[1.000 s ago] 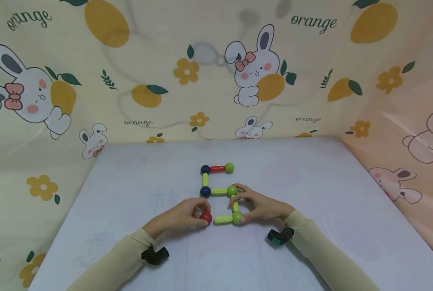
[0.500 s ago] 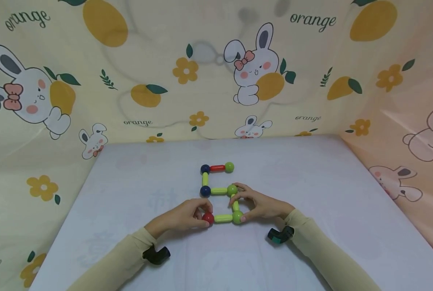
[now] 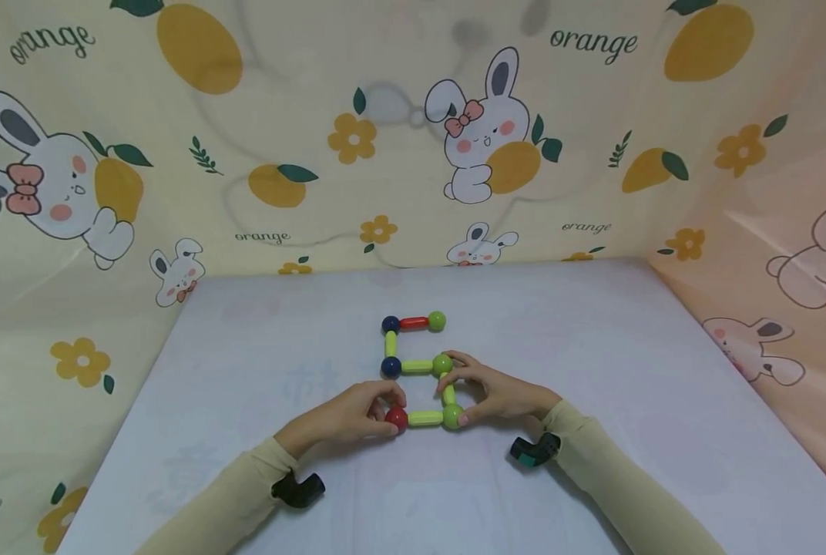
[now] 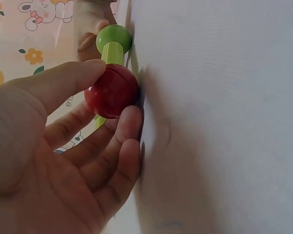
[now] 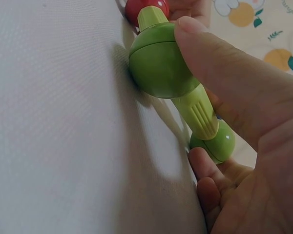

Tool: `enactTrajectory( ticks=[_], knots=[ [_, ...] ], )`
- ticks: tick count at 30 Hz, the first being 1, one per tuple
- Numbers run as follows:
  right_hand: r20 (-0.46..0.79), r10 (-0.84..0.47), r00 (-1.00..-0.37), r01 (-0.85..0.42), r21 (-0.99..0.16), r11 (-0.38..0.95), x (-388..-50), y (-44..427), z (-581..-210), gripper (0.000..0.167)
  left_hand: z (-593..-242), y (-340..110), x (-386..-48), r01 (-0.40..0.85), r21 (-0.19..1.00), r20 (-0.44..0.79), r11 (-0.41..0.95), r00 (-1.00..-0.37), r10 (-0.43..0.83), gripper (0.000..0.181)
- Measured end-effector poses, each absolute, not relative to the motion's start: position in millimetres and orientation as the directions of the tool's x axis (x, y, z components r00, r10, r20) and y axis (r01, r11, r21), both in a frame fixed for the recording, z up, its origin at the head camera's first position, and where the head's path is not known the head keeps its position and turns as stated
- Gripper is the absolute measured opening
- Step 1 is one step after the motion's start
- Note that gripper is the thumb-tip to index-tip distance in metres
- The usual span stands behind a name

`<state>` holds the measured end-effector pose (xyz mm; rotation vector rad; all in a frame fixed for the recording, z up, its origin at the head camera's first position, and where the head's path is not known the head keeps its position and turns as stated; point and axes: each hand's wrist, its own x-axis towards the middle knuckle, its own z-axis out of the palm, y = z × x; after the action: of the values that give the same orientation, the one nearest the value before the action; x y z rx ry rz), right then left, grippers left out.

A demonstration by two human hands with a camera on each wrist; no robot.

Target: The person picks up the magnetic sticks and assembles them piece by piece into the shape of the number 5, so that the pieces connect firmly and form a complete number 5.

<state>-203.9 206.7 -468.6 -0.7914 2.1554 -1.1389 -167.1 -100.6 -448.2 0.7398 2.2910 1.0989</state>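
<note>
My left hand (image 3: 350,412) pinches a red ball (image 4: 112,92) between thumb and fingers, low on the white surface. That ball meets the left end of a yellow-green rod (image 3: 425,418). At the rod's other end sits a green ball (image 5: 161,61), with the thumb of my right hand (image 3: 499,391) against it. The right fingers reach to the upper green ball (image 3: 442,364), so this hand grips the side rod (image 5: 198,113) and its two balls. Farther back the chain continues through two blue balls (image 3: 391,367), a red rod (image 3: 414,323) and another green ball (image 3: 437,321).
A white-covered table (image 3: 246,331) lies under everything. Behind and beside it hangs a cream cloth (image 3: 302,116) printed with rabbits and oranges. Each wrist carries a black strapped device (image 3: 298,490).
The left hand has moved slightly right with the red ball, closing the small gap to the lower yellow-green rod. My right hand has stayed in place.
</note>
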Motion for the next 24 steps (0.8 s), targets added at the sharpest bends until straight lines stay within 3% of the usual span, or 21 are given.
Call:
enactTrajectory(
  ticks=[18,24],
  knots=[
    [-0.201,-0.734,-0.649,-0.223,-0.872,0.436,-205.9,204.6,-467.8,0.046,-450.7,-103.1,-170.6,0.265,0.807,-0.199,0.528,-0.72,0.665,0.033],
    [-0.195,-0.738,-0.646,-0.233,-0.87,0.434,-205.4,204.2,-468.5,0.056,-449.7,-104.9,-169.5,0.274,0.806,-0.19,0.525,-0.72,0.668,0.034]
  ],
)
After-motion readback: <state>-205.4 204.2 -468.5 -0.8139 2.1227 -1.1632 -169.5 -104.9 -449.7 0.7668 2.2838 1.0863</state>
